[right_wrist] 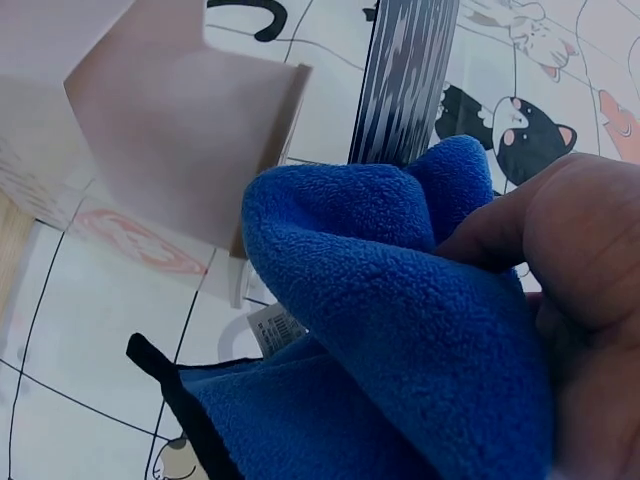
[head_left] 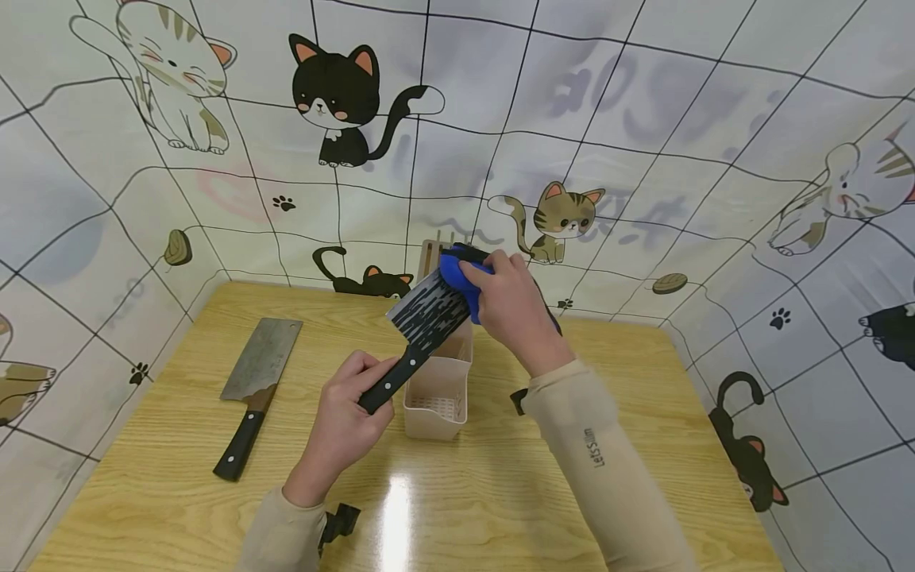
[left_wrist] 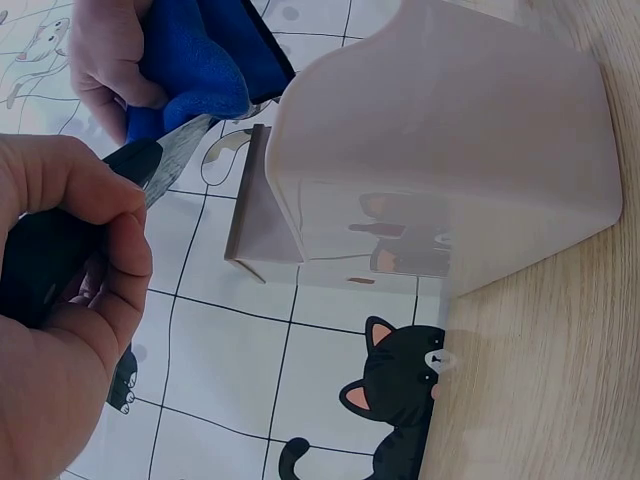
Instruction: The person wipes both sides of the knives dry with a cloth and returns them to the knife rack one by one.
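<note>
My left hand (head_left: 350,409) grips the black handle of a kitchen knife (head_left: 432,311) with a broad, dark-streaked blade, held up at a slant. Around the far end of that blade, my right hand (head_left: 518,310) pinches a blue cloth (head_left: 457,274) with black edging. The right wrist view shows the cloth (right_wrist: 390,270) folded, with the blade (right_wrist: 405,85) running into it and a small white label below. Part of the blade is hidden by the cloth. Below the knife stands a pale pink knife holder (head_left: 436,425) with open compartments.
A cleaver (head_left: 260,365) with a worn grey blade and black handle lies at the left of the wooden table (head_left: 572,485). Walls covered in cat-patterned sheeting (head_left: 457,159) rise behind and on both sides. The holder's slotted back section (head_left: 429,256) stands near the back wall.
</note>
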Demonstrator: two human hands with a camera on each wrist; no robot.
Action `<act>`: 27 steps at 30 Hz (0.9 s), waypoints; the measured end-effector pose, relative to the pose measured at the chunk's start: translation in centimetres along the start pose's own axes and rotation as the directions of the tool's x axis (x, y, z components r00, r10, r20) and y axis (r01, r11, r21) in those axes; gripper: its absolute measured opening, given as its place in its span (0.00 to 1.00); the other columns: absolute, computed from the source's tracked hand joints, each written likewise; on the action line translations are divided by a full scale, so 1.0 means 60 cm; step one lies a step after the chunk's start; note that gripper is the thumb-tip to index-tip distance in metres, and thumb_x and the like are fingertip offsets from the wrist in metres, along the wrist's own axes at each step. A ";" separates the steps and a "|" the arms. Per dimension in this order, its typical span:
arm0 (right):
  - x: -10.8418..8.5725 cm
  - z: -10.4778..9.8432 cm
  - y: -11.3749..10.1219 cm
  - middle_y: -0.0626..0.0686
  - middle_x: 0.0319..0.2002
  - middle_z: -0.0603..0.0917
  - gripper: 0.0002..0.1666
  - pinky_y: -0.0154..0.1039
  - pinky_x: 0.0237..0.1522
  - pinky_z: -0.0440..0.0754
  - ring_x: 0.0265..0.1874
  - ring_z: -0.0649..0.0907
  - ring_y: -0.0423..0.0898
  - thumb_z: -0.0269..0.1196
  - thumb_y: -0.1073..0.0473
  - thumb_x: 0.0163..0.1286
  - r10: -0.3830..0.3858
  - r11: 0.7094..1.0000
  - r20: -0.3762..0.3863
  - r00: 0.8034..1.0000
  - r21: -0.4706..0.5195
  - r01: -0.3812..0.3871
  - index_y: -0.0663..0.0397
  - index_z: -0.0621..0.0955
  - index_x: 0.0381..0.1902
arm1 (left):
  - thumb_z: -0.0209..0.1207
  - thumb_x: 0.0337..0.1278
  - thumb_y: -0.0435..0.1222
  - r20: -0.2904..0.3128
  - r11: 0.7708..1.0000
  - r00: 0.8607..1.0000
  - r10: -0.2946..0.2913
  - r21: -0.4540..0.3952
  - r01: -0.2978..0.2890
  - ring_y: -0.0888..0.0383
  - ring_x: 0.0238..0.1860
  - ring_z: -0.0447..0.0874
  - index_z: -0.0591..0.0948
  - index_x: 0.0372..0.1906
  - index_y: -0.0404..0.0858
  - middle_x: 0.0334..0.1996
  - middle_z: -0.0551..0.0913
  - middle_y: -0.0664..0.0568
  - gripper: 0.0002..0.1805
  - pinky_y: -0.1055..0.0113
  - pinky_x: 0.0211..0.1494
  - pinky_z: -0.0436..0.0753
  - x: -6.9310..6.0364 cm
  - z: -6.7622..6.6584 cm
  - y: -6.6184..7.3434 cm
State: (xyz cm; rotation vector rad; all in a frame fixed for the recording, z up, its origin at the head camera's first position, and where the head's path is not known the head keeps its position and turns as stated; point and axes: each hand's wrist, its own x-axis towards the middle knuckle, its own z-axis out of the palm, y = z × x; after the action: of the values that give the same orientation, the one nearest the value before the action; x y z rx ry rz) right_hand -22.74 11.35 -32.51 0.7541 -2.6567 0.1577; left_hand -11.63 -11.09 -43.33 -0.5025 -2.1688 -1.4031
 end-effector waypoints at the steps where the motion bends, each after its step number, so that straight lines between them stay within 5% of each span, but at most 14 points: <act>1: -0.001 0.001 -0.002 0.68 0.53 0.79 0.27 0.52 0.53 0.80 0.47 0.77 0.63 0.55 0.72 0.73 -0.004 1.000 -0.001 1.000 -0.003 0.004 0.52 0.82 0.66 | 0.63 0.41 0.14 0.000 1.000 1.000 0.001 0.001 -0.001 0.60 0.33 0.75 0.87 0.51 0.27 0.36 0.77 0.51 0.25 0.70 0.29 0.76 0.000 0.000 0.000; 8: -0.008 0.006 -0.014 0.66 0.54 0.80 0.28 0.52 0.56 0.80 0.51 0.77 0.63 0.57 0.72 0.71 -0.032 0.999 -0.029 0.999 -0.007 0.032 0.51 0.82 0.66 | 0.63 0.42 0.14 0.006 1.000 1.000 -0.011 0.005 0.011 0.60 0.33 0.74 0.87 0.52 0.26 0.36 0.77 0.50 0.25 0.70 0.29 0.76 0.000 0.000 0.001; 16: -0.015 0.014 -0.025 0.65 0.51 0.81 0.27 0.49 0.52 0.79 0.45 0.78 0.60 0.63 0.72 0.67 -0.122 0.992 -0.105 0.987 -0.051 0.117 0.50 0.85 0.62 | 0.63 0.41 0.14 -0.002 1.000 1.000 -0.003 0.015 0.003 0.60 0.32 0.74 0.87 0.51 0.27 0.36 0.77 0.50 0.25 0.70 0.28 0.75 0.001 0.001 -0.001; 27: -0.024 0.016 -0.052 0.62 0.49 0.81 0.28 0.48 0.50 0.80 0.43 0.77 0.57 0.70 0.68 0.65 -0.172 0.984 -0.107 0.979 -0.056 0.167 0.47 0.85 0.62 | 0.63 0.42 0.15 -0.008 1.000 1.000 -0.004 0.031 0.005 0.61 0.31 0.73 0.88 0.51 0.28 0.35 0.77 0.51 0.24 0.70 0.28 0.73 0.004 0.000 -0.001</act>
State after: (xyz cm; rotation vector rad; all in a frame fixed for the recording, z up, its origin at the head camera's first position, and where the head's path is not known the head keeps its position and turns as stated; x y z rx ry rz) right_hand -20.28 9.18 -33.93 0.9242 -2.4689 0.0891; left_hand -11.83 -11.12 -43.24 -0.4798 -2.1828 -1.3696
